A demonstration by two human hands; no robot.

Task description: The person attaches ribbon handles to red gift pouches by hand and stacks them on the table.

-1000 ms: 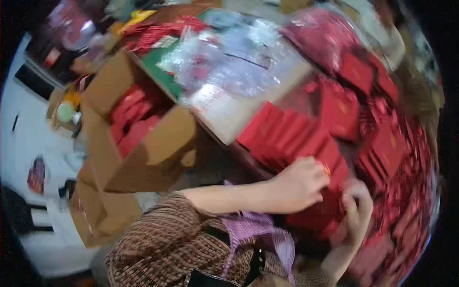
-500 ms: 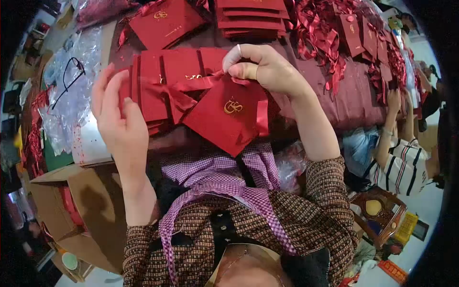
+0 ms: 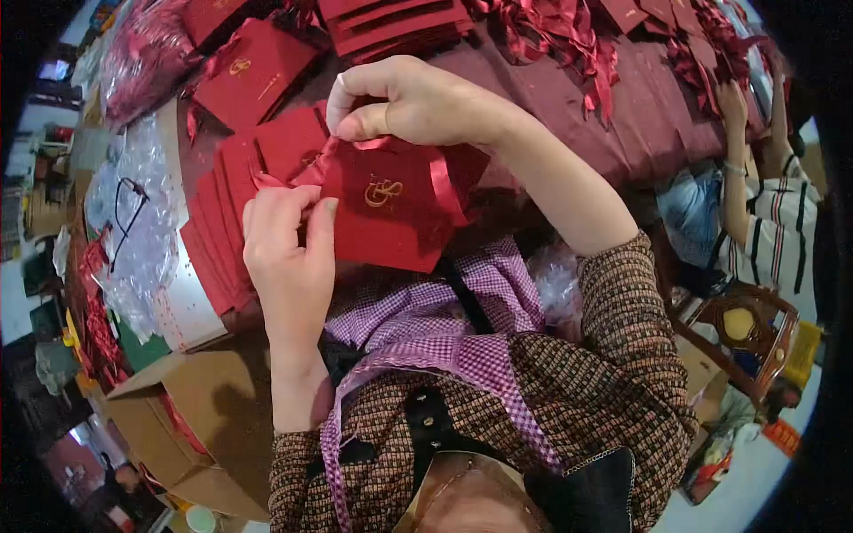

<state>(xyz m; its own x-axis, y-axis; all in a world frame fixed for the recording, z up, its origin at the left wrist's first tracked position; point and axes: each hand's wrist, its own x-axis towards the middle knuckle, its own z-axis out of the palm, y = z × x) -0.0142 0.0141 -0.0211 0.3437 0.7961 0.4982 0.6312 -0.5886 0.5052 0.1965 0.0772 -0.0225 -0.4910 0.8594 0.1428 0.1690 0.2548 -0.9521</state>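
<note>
My right hand (image 3: 409, 102) pinches a shiny red ribbon (image 3: 330, 158) between thumb and fingers at the top of a red gift bag (image 3: 404, 226). The bag hangs tilted and bears a gold monogram; another ribbon strip lies along its right side. At the bag's left edge my left hand (image 3: 289, 258) is closed, fingers curled and thumb bent in, on the ribbon's other part. Its fingertips partly hide what they grip. Behind both hands lie more red bags (image 3: 218, 213), overlapping in a row on the table.
Stacked red bags (image 3: 400, 27) and loose ribbons (image 3: 569, 40) cover the far side of the table (image 3: 640, 142). Glasses (image 3: 131, 213) rest on clear plastic at left. An open cardboard box (image 3: 191, 417) stands below left. At right are a co-worker's arms (image 3: 736, 160).
My left hand, open with fingers spread before, has closed on the ribbon beside the bag. The view has shifted, so the table and bags appear further left and turned.
</note>
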